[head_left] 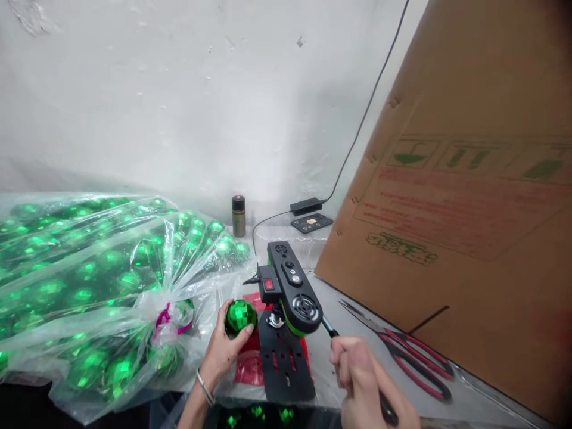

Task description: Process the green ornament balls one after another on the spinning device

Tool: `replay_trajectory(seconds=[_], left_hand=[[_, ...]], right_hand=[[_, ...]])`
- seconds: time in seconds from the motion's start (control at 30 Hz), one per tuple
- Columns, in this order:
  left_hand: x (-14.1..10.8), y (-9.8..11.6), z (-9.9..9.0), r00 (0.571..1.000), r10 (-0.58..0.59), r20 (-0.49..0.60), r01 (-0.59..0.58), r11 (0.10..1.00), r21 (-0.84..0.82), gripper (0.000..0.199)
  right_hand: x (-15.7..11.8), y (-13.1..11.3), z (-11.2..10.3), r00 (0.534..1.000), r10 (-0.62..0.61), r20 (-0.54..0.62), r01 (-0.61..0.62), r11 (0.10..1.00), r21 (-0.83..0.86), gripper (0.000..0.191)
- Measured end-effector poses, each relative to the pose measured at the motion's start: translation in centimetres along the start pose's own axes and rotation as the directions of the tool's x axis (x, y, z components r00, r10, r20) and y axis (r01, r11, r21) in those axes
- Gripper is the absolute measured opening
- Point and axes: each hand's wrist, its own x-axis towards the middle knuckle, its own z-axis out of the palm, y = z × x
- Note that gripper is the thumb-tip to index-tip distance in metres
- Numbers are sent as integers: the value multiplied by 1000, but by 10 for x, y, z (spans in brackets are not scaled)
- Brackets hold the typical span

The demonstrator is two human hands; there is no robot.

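Note:
A shiny green faceted ball [240, 315] is in my left hand [222, 338], with fingers and thumb curled around its side. It is beside a black motorised device [295, 290] that has round vents, a red switch and a slotted base plate [286, 369]. My right hand [370, 378] is closed around a slim tool [329, 327] with a black handle and a pale shaft. The shaft points up-left toward the device's round end, and its tip is hidden. A red plastic sheet [249, 363] lies under the base plate.
A tied clear bag [89, 262] of green balls fills the left. Behind stand a small canister [239, 215], a power adapter [306, 206] and a phone [311, 223]. Long scissors [402, 345] lie at right, before a large cardboard box [451, 196]. More green balls [259, 412] show below the table edge.

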Motion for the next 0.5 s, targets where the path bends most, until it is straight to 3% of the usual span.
replay_trajectory(seconds=[0.07,0.13,0.23,0.3,0.4,0.5], left_hand=[[-33,-7,3,993,-116,7,115,973,-199,86],[-55,-10,11,962,-267,60,267,868,-418,82],[-69,-9,23,887,-427,175,438,659,-611,78],[-71,-9,27,856,-465,227,488,580,-652,83],[-74,-11,24,852,-430,299,513,570,-642,91],[-78,-12,20,855,-419,307,516,619,-592,81]], right_hand=[[10,-3,2,996,-81,30,81,997,7,63],[17,-7,4,992,-123,25,123,992,0,65],[19,-13,6,991,-127,36,128,991,-29,66],[18,-15,6,992,-117,49,120,991,-51,65],[16,-15,5,992,-111,64,115,991,-66,63],[14,-14,4,992,-101,78,107,992,-66,61]])
